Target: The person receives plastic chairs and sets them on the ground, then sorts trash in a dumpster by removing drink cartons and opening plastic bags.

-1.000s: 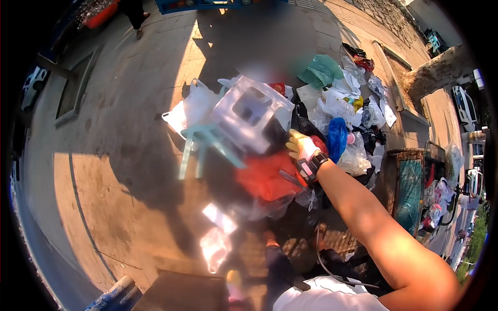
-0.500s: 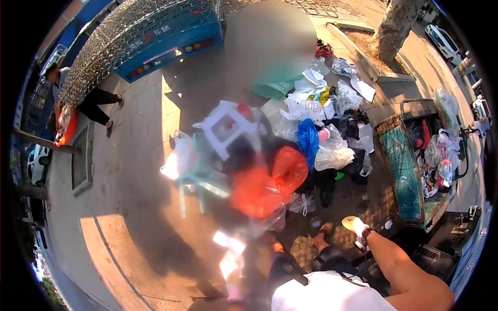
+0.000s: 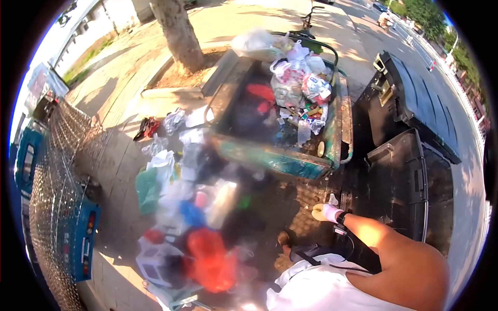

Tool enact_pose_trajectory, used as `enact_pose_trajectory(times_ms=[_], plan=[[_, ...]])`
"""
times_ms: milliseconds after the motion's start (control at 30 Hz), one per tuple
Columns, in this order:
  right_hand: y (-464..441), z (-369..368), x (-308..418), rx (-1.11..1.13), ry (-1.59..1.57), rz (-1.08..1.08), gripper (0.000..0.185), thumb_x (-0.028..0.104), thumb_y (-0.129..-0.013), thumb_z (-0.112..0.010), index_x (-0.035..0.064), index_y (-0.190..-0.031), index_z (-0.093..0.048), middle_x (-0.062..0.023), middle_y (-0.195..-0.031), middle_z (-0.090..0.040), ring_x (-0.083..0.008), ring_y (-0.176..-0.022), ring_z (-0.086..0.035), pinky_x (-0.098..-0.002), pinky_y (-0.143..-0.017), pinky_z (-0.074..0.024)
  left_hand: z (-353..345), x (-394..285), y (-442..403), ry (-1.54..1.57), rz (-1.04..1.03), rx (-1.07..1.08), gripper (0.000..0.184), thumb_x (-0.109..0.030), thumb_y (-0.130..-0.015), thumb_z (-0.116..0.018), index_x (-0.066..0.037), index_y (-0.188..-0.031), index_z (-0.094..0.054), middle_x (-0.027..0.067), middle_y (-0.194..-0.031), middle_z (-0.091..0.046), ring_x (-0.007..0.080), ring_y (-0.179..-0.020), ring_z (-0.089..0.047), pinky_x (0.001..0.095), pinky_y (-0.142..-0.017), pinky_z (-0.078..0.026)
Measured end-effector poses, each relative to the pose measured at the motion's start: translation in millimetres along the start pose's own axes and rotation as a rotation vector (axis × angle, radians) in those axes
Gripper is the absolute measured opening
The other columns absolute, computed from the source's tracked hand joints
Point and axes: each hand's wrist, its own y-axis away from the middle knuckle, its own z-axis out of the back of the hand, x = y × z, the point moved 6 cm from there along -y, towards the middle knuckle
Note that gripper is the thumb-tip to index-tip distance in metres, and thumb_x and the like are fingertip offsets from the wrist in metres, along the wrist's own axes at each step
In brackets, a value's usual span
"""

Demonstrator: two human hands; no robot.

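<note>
My right hand (image 3: 326,212), in a pale glove with yellowish fingertips, hangs beside my body above the pavement. Its fingers look loosely bent, and nothing shows in them. A small whitish scrap (image 3: 332,199) lies on the ground just beyond it. No part of my left hand can be made out. In front of me spreads a blurred heap of waste with a red plastic bag (image 3: 211,262), a blue plastic bag (image 3: 192,213), white papers (image 3: 162,159) and a green sheet (image 3: 147,191). A white plastic stool (image 3: 155,264) lies at its near left side.
A worn green cart (image 3: 275,158) holds bagged rubbish (image 3: 298,78) beyond the heap. Black wheeled bins (image 3: 399,176) stand at the right, one with its lid raised. A tree (image 3: 179,39) rises from a kerbed bed. A blue vehicle (image 3: 85,241) with wire mesh (image 3: 57,192) is at the left.
My view has swung right, shifting the heap and stool leftward and bringing the cart and bins nearer the middle. The left-side smear that may be my left hand has left view.
</note>
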Motion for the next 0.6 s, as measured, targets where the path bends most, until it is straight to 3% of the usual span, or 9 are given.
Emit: enact_pose_trajectory(times_ms=[33, 67, 167, 267, 333, 400, 600], plan=[[-5.3, 6.5, -23.9, -0.033, 0.023, -0.052, 0.047, 0.042, -0.093, -0.067, 0.0091, -0.126, -0.072, -0.0205, -0.124, -0.074, -0.0386, -0.118, -0.070, -0.0441, -0.102, -0.0544, -21.4, -32.2, -47.0, 0.075, 0.165, -0.017, 0.037, -0.027, -0.104, -0.057, -0.010, -0.136, -0.064, 0.0165, -0.095, -0.071, 0.0316, -0.082, -0.072, 0.0493, -0.082, -0.062], [4.8, 23.4, -35.9, -0.086, -0.001, -0.071, 0.047, 0.041, -0.093, -0.066, 0.0093, -0.127, -0.072, -0.0207, -0.124, -0.074, -0.0393, -0.118, -0.069, -0.0448, -0.102, -0.0544, -37.7, -85.8, -82.8, 0.065, 0.156, 0.007, 0.037, -0.027, -0.104, -0.057, -0.009, -0.136, -0.064, 0.0167, -0.096, -0.071, 0.0316, -0.082, -0.072, 0.0490, -0.082, -0.061], [55.1, 84.4, -66.5, -0.268, -0.152, -0.156, 0.046, 0.041, -0.094, -0.063, 0.0089, -0.127, -0.069, -0.0220, -0.122, -0.074, -0.0427, -0.118, -0.068, -0.0483, -0.100, -0.0544, -95.2, -236.5, -160.2, -0.006, -0.088, 0.107, 0.038, -0.026, -0.103, -0.057, -0.008, -0.136, -0.064, 0.0173, -0.098, -0.070, 0.0314, -0.085, -0.072, 0.0480, -0.084, -0.061], [132.8, 168.3, -41.7, -0.775, -0.141, -0.002, 0.041, 0.031, -0.096, -0.063, 0.0075, -0.129, -0.066, -0.0206, -0.126, -0.071, -0.0435, -0.115, -0.068, -0.0494, -0.100, -0.0534, -167.9, -369.5, -202.2, -0.047, -0.330, 0.213, 0.038, -0.025, -0.103, -0.057, -0.007, -0.136, -0.063, 0.0179, -0.101, -0.070, 0.0313, -0.087, -0.072, 0.0471, -0.085, -0.060], [175.7, 221.5, -28.3, -0.792, -0.008, -0.128, 0.043, 0.026, -0.094, -0.065, 0.0075, -0.133, -0.064, -0.0182, -0.134, -0.067, -0.0412, -0.123, -0.064, -0.0510, -0.106, -0.0488, -217.0, -446.7, -211.3, -0.070, -0.475, 0.292, 0.039, -0.025, -0.103, -0.057, -0.006, -0.136, -0.063, 0.0182, -0.103, -0.070, 0.0311, -0.088, -0.072, 0.0464, -0.086, -0.060], [216.5, 247.6, -23.2, -1.163, 0.134, -0.038, 0.046, 0.025, -0.093, -0.067, 0.0060, -0.135, -0.063, -0.0176, -0.142, -0.062, -0.0393, -0.132, -0.058, -0.0541, -0.113, -0.0425, -268.1, -512.4, -208.1, -0.099, -0.601, 0.380, 0.039, -0.025, -0.103, -0.057, -0.005, -0.137, -0.063, 0.0186, -0.105, -0.070, 0.0310, -0.090, -0.072, 0.0458, -0.087, -0.060], [286.6, 313.8, -12.1, -1.350, 0.320, -0.204, 0.050, 0.026, -0.093, -0.069, 0.0056, -0.138, -0.062, -0.0183, -0.147, -0.057, -0.0394, -0.137, -0.053, -0.0603, -0.118, -0.0370, -409.3, -635.6, -162.0, -0.163, -0.834, 0.651, 0.040, -0.023, -0.103, -0.057, -0.003, -0.137, -0.062, 0.0198, -0.110, -0.070, 0.0307, -0.094, -0.071, 0.0439, -0.089, -0.059]])
